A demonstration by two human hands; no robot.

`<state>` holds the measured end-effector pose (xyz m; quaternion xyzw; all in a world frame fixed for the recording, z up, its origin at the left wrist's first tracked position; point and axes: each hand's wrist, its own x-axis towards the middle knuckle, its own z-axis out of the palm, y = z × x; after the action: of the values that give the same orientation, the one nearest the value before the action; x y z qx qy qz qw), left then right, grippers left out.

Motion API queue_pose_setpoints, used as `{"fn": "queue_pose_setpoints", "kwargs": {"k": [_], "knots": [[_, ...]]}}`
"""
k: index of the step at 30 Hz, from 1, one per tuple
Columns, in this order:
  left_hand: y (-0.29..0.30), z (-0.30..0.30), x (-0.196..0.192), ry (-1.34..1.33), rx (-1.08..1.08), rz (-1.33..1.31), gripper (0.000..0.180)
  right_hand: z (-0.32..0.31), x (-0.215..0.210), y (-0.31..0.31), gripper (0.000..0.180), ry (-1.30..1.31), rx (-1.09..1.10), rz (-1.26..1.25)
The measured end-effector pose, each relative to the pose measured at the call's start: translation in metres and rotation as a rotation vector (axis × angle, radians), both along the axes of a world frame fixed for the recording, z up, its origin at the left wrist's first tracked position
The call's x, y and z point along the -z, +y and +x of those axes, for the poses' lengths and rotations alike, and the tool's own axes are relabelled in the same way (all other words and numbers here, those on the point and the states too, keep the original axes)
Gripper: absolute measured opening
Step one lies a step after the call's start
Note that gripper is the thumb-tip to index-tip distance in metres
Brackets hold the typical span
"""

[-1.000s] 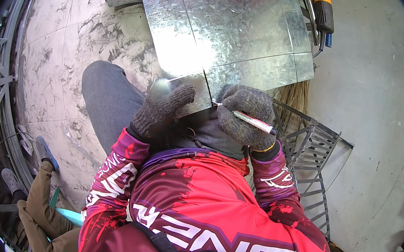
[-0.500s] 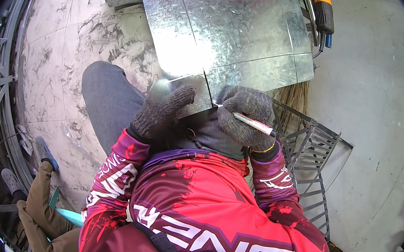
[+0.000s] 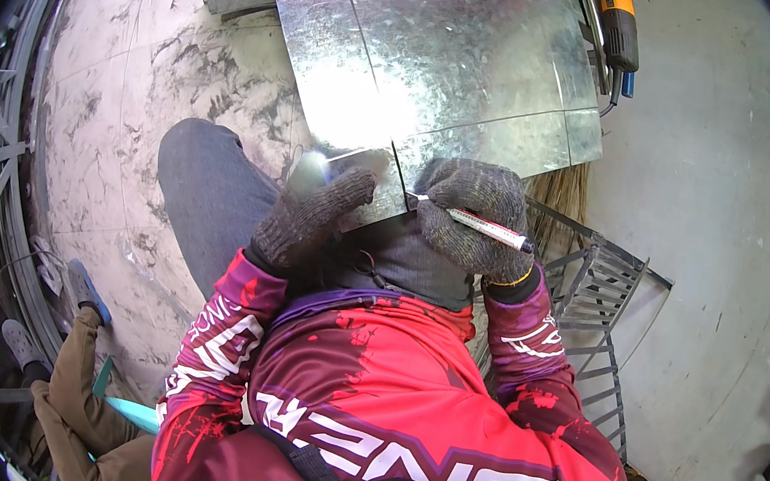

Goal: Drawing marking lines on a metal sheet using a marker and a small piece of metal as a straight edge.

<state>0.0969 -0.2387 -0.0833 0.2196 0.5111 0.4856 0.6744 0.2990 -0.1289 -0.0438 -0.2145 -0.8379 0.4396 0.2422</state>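
Observation:
A shiny galvanized metal sheet [image 3: 481, 61] lies before me, with dark lines drawn across it and a slit near its close edge. In a dark knitted glove, my left hand [image 3: 317, 214] grips the sheet's near left corner, its thumb on top and its other fingers mostly hidden. My right hand [image 3: 475, 218], gloved too, is closed around a white marker pen [image 3: 491, 230] with a dark end. The pen's tip points left, at the sheet's near edge beside the slit.
A power tool with an orange body [image 3: 618, 25] rests at the far right, beside a broom's bristles [image 3: 561, 194]. A dark metal rack [image 3: 603, 284] stands right of me. Metal bars [image 3: 11, 150] line the left. Another person's legs [image 3: 80, 377] show at lower left.
The sheet has shifted very slightly to the right. My right hand and the marker have moved a little up and right; my left hand stays on the corner.

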Motion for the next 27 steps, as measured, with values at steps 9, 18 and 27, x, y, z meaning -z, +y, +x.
{"fn": "queue_pose_setpoints", "kwargs": {"k": [9,18,27], "knots": [[-0.003,0.000,0.012,0.225,0.065,0.221,0.039,-0.002,-0.001,0.000,0.017,-0.021,-0.021,0.114],[0.001,0.005,-0.003,0.098,-0.048,0.016,0.044,-0.004,0.001,-0.001,0.017,0.039,0.049,0.046],[0.002,0.002,-0.001,0.067,-0.031,-0.001,0.039,-0.001,0.003,-0.002,0.018,-0.009,0.023,0.045]]}}
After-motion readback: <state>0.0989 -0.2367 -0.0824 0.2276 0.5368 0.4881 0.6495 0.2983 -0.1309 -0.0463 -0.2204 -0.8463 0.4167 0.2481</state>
